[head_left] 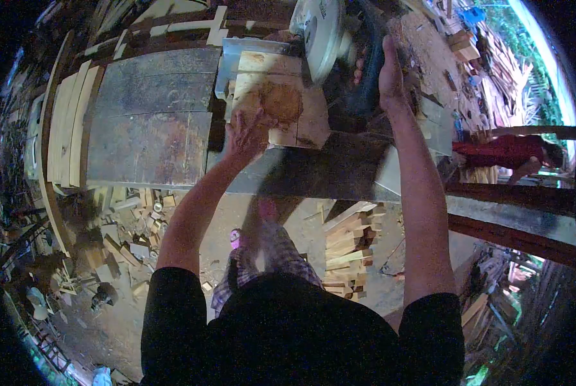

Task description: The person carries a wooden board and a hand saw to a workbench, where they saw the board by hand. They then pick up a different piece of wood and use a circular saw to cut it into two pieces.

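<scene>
My left hand [246, 134] lies with spread fingers on the near left edge of pale boards [291, 64], which carry a brown patch and rest on the workbench. Just right of the boards stands a power saw [323, 38] with a round blade or guard; its lower edge is beside them. My right hand [391, 80] is wrapped round the dark saw handle [368, 64], the thumb pointing up and the fingertips showing on the handle's left side. Shadow hides part of the handle and the saw body.
The worn bench top [153, 122] stretches left to stacked planks [72, 125]. Offcuts [133, 248] and a lumber pile [352, 248] lie on the floor below. A person in red [503, 151] is at the far right, near long beams [513, 215].
</scene>
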Motion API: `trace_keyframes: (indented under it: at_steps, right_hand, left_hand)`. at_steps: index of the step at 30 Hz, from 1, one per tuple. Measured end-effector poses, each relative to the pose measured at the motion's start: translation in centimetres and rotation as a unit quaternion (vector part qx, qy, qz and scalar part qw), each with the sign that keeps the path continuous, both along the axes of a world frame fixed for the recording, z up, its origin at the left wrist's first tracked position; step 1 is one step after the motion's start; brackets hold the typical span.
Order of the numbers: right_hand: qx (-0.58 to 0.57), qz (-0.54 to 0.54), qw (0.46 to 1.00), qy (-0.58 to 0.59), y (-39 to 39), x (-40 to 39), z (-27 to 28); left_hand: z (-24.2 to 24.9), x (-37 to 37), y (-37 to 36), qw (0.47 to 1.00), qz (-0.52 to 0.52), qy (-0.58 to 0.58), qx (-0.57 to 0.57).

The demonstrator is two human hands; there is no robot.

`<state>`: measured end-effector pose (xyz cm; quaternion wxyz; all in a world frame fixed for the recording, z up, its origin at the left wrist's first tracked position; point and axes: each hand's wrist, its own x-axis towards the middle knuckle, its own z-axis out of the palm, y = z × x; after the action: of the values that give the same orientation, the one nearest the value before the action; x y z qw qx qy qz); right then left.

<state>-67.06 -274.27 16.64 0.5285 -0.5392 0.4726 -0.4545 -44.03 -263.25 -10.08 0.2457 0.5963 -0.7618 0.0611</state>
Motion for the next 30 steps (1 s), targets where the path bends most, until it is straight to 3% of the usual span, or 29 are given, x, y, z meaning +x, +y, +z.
trace_keyframes:
  at_steps: [14, 20, 25, 30]
  right_hand:
    - [0.019, 0.004, 1.0, -0.011, 0.0, 0.2, 0.0]
    - [0.015, 0.001, 1.0, -0.018, 0.1, 0.2, -0.5]
    - [-0.005, 0.012, 1.0, -0.018, 0.2, -0.2, -1.6]
    - [0.005, 0.029, 0.999, -0.038, 0.1, -0.5, -2.3]
  left_hand:
    - [1.5, -0.1, 0.2, 0.998, 0.028, 0.007, 0.051]
    - [0.7, 0.2, 0.4, 1.0, 0.005, 0.006, -0.014]
    - [2.0, -0.1, 0.2, 0.996, 0.022, 0.015, 0.087]
    - [2.1, -0.1, 0.3, 0.998, 0.018, -0.006, 0.06]
